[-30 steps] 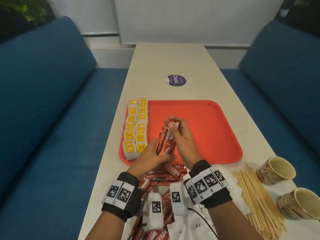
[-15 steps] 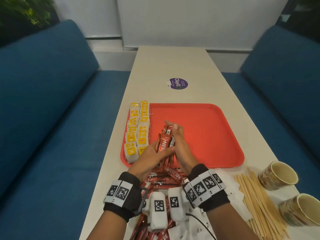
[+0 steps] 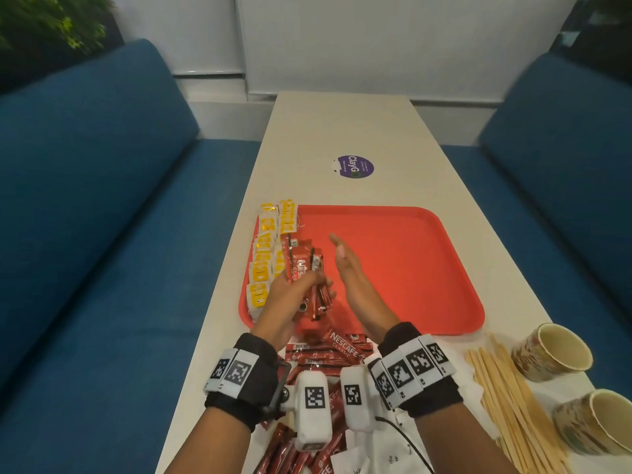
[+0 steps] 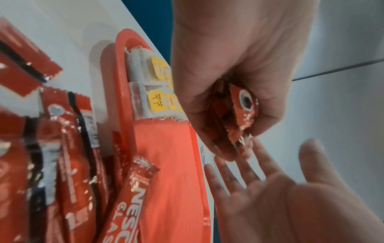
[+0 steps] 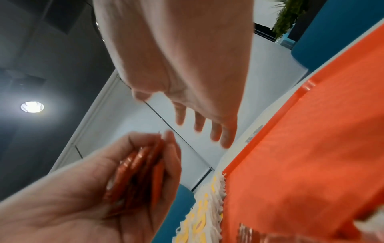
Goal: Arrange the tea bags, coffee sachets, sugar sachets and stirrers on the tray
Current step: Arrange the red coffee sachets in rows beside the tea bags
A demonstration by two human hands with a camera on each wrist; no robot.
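The left hand [image 3: 294,295] is curled round a bundle of coffee sachets [image 3: 302,268], holding them above the near-left part of the red tray [image 3: 444,268]; in the left wrist view the sachet ends stick out between thumb and fingers [image 4: 239,111]. The right hand [image 3: 349,271] hovers just beside the bundle, apart from it, its fingers straight and loosely spread, holding nothing; the right wrist view shows the same flat palm [image 5: 187,65] over the tray.

Two rows of tea bags [image 3: 270,254] with yellow tags lie along the tray's left edge, running from the near corner to the far one. The rest of the tray floor is bare.

On the bench [image 3: 342,124], just short of the tray's near rim, lies a loose pile of more coffee sachets [image 3: 328,350], partly hidden by the wrists. Below them are white paper packets [image 3: 369,456], possibly the sugar sachets, though the printing is too small to read. To the right of the pile a heap of wooden stirrers [image 3: 506,398] lies on the bench, and beside it two paper cups [image 3: 550,350] lie tipped on their sides. A round purple sticker [image 3: 354,166] sits on the bench beyond the tray. Blue sofas [image 3: 102,200] flank the bench on both sides.
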